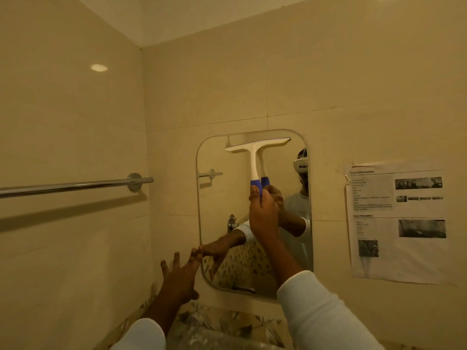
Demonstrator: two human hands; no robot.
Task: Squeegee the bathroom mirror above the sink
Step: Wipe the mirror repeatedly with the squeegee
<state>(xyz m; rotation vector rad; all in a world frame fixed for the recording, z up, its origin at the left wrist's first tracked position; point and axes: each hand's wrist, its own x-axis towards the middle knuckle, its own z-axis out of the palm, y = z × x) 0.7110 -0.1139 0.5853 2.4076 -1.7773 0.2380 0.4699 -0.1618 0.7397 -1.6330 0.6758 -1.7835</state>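
A rounded rectangular mirror (222,213) hangs on the beige tiled wall ahead. My right hand (262,213) grips the blue handle of a white squeegee (254,152), held upright. The squeegee's blade lies across the top of the mirror, just below its upper edge. Its reflection shows right behind it. My left hand (180,276) is spread flat, fingertips touching the wall and the mirror's lower left edge. Both arms wear white sleeves. The sink is out of view.
A chrome towel bar (75,185) runs along the left wall at mirror height. A printed paper sheet (396,223) is taped to the wall right of the mirror. A patterned tile band (227,322) runs below the mirror.
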